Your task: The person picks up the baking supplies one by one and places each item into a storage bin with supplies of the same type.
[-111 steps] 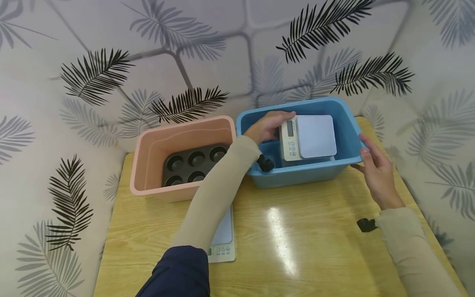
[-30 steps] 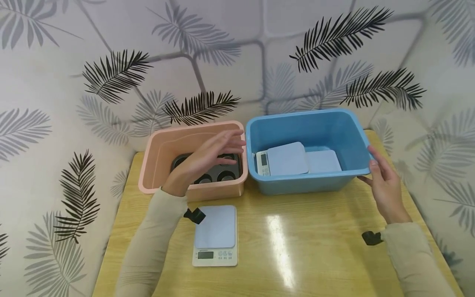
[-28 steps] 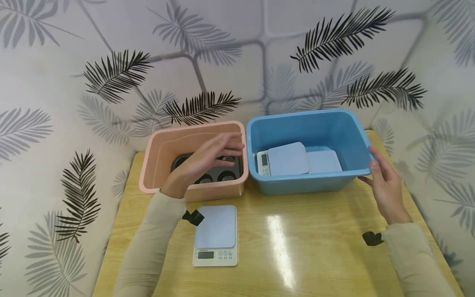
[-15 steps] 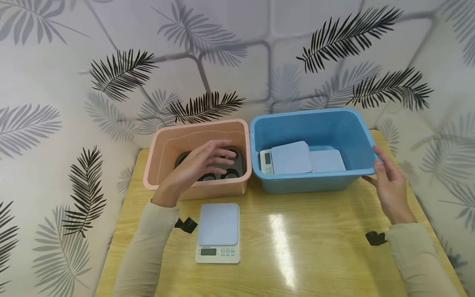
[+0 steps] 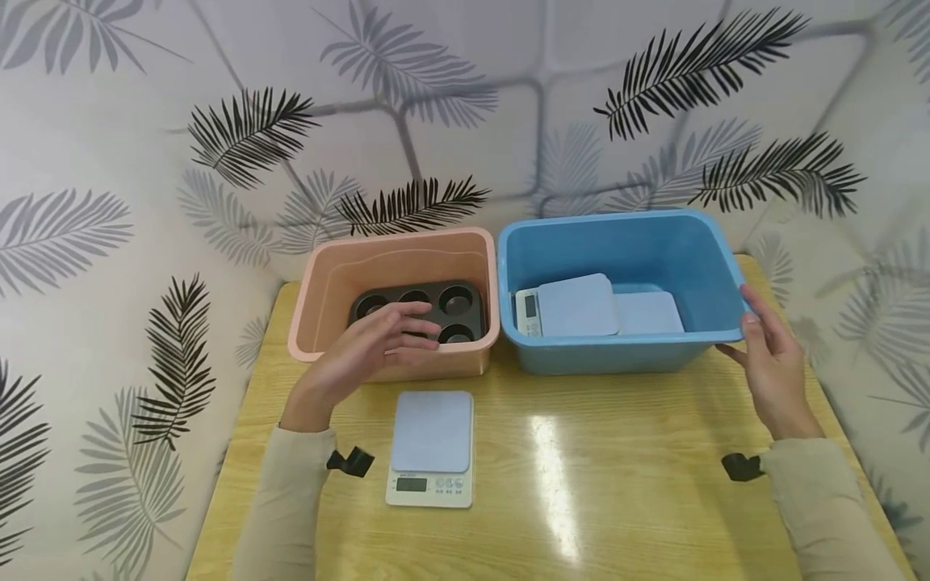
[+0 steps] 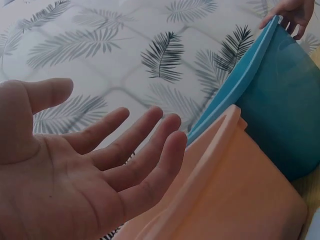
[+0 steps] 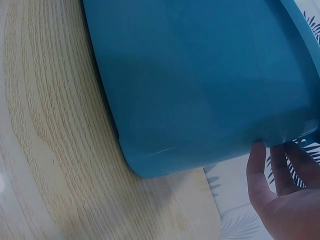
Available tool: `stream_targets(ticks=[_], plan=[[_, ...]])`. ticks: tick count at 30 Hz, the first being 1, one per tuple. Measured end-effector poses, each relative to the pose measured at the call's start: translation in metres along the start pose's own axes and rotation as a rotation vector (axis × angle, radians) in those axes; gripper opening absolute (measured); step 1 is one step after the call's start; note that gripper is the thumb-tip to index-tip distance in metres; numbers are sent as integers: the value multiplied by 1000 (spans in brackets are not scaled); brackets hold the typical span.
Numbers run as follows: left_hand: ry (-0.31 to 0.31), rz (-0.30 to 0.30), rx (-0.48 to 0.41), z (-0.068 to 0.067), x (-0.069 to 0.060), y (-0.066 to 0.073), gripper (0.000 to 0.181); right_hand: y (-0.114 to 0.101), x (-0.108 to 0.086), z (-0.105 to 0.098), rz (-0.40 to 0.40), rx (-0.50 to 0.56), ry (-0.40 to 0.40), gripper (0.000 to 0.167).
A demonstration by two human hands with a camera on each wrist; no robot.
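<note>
My left hand (image 5: 356, 351), fingers spread and nothing in them, hovers over the front rim of the pink bin (image 5: 400, 369). Inside that bin lies a dark muffin tin (image 5: 456, 300), partly hidden by the hand. My right hand (image 5: 776, 363) grips the right rim of the blue bin (image 5: 603, 355); in the right wrist view its fingertips touch the bin's outer wall. Within the blue bin a kitchen scale (image 5: 577, 305) leans at the left, overlapping another white flat-topped thing (image 5: 649, 312), probably a scale. A third kitchen scale (image 5: 432, 448) lies flat on the table before the pink bin.
Both bins stand side by side on a wooden table (image 5: 617, 452), close to the patterned wall (image 5: 508, 145) behind. Wall surfaces also flank the table left and right. A small black device (image 5: 352, 461) sits at each wrist.
Earlier my left hand held a scale over the blue bin; that scale now lies inside it. The left hand has since moved left, then back toward me. My right hand stays on the rim.
</note>
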State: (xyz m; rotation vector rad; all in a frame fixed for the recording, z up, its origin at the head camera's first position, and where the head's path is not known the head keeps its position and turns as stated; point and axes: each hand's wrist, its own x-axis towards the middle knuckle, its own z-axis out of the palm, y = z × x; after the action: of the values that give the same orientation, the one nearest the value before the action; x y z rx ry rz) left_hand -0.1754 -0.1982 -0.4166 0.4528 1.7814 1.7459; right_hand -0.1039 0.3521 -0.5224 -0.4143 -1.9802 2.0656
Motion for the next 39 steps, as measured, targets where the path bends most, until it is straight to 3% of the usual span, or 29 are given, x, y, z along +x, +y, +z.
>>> stream_targets(ticks=[8,16,29,34,39], plan=[[-11,74,-18,4,-26,-27,49,2,-2,-3,-12,30,-14,52],[32,76,53,11,-37,-56,47,4,-7,-6,-46,22,-54,54],[143,-73,33,12,-52,-105,49,5,-5,-2,-50,25,-56,53],[185,-130,66,15,-52,-118,51,4,-7,-3,-46,-27,-56,53],[243,-225,37,19,-54,-126,52,5,-7,-6,-60,-17,-65,54]])
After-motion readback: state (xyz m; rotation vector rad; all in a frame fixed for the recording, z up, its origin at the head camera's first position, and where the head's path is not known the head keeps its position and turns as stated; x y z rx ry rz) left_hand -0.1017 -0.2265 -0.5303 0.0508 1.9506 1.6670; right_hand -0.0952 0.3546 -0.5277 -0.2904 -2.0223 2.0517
